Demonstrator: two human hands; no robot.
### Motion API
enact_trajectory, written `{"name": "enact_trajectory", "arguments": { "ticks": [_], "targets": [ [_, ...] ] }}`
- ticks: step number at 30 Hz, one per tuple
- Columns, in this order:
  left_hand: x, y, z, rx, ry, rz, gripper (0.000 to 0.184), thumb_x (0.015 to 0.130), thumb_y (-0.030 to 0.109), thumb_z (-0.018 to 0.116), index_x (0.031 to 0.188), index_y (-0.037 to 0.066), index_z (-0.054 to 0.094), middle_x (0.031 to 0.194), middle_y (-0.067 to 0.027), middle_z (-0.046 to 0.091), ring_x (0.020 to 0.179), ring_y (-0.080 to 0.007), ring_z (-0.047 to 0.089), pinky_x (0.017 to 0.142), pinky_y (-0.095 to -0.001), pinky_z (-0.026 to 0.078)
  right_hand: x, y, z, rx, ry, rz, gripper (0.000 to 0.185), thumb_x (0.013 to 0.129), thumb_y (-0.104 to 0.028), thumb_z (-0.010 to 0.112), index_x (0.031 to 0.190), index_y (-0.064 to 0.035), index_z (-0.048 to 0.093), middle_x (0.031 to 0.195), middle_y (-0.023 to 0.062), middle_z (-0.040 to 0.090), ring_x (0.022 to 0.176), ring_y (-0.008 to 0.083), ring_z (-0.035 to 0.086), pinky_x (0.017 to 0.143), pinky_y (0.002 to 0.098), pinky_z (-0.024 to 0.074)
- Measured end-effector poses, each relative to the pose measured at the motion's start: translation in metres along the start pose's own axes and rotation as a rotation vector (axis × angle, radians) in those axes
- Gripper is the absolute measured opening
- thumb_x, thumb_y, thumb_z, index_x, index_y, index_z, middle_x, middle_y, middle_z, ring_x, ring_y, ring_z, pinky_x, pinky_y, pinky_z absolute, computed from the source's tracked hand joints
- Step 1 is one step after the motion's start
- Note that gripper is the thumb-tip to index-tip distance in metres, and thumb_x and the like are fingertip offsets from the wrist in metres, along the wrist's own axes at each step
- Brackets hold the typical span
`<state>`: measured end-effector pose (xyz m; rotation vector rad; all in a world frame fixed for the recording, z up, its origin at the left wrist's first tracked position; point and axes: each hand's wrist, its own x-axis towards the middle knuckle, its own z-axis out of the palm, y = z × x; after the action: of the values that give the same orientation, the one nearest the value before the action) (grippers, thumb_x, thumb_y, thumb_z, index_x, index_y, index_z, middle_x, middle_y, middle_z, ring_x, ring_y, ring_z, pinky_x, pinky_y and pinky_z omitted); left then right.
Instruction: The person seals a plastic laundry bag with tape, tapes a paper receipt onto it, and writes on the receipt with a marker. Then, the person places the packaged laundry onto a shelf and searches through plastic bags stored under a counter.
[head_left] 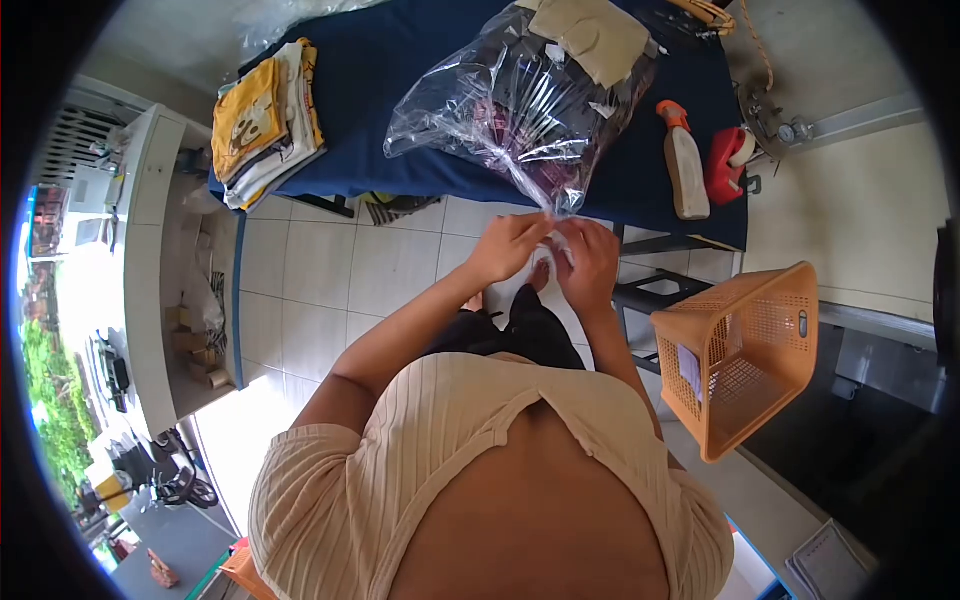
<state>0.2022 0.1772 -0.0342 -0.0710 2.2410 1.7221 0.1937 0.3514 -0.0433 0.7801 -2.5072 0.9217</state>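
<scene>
A large clear plastic bag (540, 105) with dark folded cloth inside lies on the blue-covered table (350, 100). Its gathered neck hangs over the near edge toward me. My left hand (515, 243) pinches the twisted neck of the bag from the left. Close beside it, my right hand (590, 255) has its fingers curled around the loose plastic end on the right. The two hands nearly touch, and the fingertips partly hide the plastic between them. On top of the bag rests a beige folded cloth (590, 35).
A stack of folded yellow and white shirts (260, 125) sits at the table's left end. At the right stand a spray bottle (686, 165) with an orange head and a red tape dispenser (727, 165). An orange plastic basket (735, 360) stands on the right, beside a dark stool (660, 290).
</scene>
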Motion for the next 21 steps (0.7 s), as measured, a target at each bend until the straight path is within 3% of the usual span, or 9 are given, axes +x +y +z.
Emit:
{"name": "enact_trajectory", "arguments": {
  "ticks": [3, 7, 10, 13, 17, 18, 19, 20, 21],
  "targets": [
    [-0.009, -0.016, -0.016, -0.124, 0.022, -0.015, 0.041, 0.096, 0.033, 0.047, 0.108, 0.0, 0.069, 0.102, -0.0115, 0.071, 0.1, -0.0199, 0.065, 0.089, -0.0336, 0.049, -0.006, 0.011, 0.001, 0.111, 0.163, 0.197, 0.013, 0.088, -0.018, 0.066, 0.088, -0.0045, 0.068, 0.082, 0.0064, 0.067, 0.079, 0.0217, 0.061, 0.074, 0.0321, 0.0457],
    [-0.001, -0.04, -0.006, -0.653, -0.306, -0.412, 0.052, 0.096, 0.043, 0.05, 0.125, -0.001, 0.057, 0.124, -0.0132, 0.061, 0.111, -0.0241, 0.06, 0.098, -0.0369, 0.045, -0.021, 0.021, 0.019, 1.255, 0.156, 1.107, 0.02, 0.095, -0.023, 0.058, 0.095, -0.004, 0.066, 0.084, 0.0045, 0.067, 0.07, 0.0105, 0.059, 0.063, 0.0243, 0.0458],
    [0.019, -0.05, 0.018, -1.048, -0.547, -0.389, 0.064, 0.094, 0.049, 0.052, 0.135, 0.001, 0.047, 0.137, -0.0139, 0.051, 0.122, -0.0228, 0.051, 0.107, -0.0403, 0.036, -0.026, 0.035, 0.026, 1.823, 0.093, 1.343, 0.017, 0.097, -0.019, 0.053, 0.093, -0.0061, 0.064, 0.078, 0.0032, 0.067, 0.061, 0.0106, 0.057, 0.06, 0.023, 0.045],
    [0.035, -0.052, 0.035, -1.074, -0.588, -0.242, 0.069, 0.092, 0.055, 0.052, 0.137, 0.004, 0.044, 0.142, -0.0094, 0.045, 0.131, -0.0224, 0.041, 0.114, -0.044, 0.024, -0.03, 0.055, 0.034, 2.131, -0.013, 1.294, 0.015, 0.098, -0.015, 0.05, 0.093, -0.008, 0.062, 0.078, 0.0021, 0.066, 0.056, 0.0079, 0.054, 0.054, 0.0213, 0.0418],
    [0.055, -0.066, 0.053, -1.195, -0.526, -0.073, 0.059, 0.093, 0.047, 0.056, 0.135, 0.007, 0.047, 0.142, -0.0085, 0.045, 0.119, -0.0234, 0.054, 0.106, -0.041, 0.037, -0.032, 0.078, 0.041, 2.329, -0.261, 1.437, 0.014, 0.096, -0.015, 0.051, 0.098, -0.0084, 0.063, 0.079, 0.0027, 0.067, 0.046, 0.008, 0.049, 0.047, 0.0194, 0.0372],
    [0.053, -0.064, 0.056, -1.222, -0.492, -0.073, 0.057, 0.093, 0.044, 0.058, 0.135, 0.007, 0.047, 0.142, -0.0092, 0.046, 0.117, -0.0237, 0.056, 0.104, -0.0395, 0.041, -0.032, 0.077, 0.037, 2.177, -0.25, 1.419, 0.014, 0.096, -0.016, 0.052, 0.099, -0.0082, 0.064, 0.08, 0.003, 0.068, 0.047, 0.0086, 0.05, 0.048, 0.0199, 0.0379],
    [0.049, -0.057, 0.061, -1.307, -0.381, -0.198, 0.046, 0.092, 0.038, 0.063, 0.126, 0.007, 0.056, 0.128, -0.008, 0.058, 0.088, -0.0167, 0.065, 0.079, -0.029, 0.052, -0.033, 0.076, 0.032, 2.028, -0.24, 1.399, 0.015, 0.096, -0.018, 0.053, 0.099, -0.008, 0.064, 0.081, 0.0032, 0.068, 0.047, 0.0091, 0.051, 0.048, 0.0205, 0.0386],
    [0.051, -0.057, 0.069, -1.281, -0.255, -0.246, 0.043, 0.092, 0.037, 0.064, 0.122, 0.007, 0.059, 0.121, -0.0069, 0.062, 0.08, -0.0141, 0.062, 0.071, -0.0278, 0.05, -0.034, 0.076, 0.026, 1.882, -0.23, 1.373, 0.016, 0.095, -0.019, 0.054, 0.099, -0.0077, 0.064, 0.082, 0.0035, 0.069, 0.048, 0.0097, 0.052, 0.048, 0.021, 0.0394],
    [0.055, -0.06, 0.078, -1.251, -0.129, -0.294, 0.039, 0.091, 0.035, 0.065, 0.118, 0.007, 0.062, 0.114, -0.0058, 0.065, 0.071, -0.0115, 0.059, 0.063, -0.0266, 0.048, -0.024, 0.071, 0.008, 1.301, -0.252, 1.368, 0.018, 0.093, -0.024, 0.058, 0.097, -0.0075, 0.064, 0.087, 0.0035, 0.069, 0.057, 0.0104, 0.058, 0.049, 0.0235, 0.0419]
  ]
}}
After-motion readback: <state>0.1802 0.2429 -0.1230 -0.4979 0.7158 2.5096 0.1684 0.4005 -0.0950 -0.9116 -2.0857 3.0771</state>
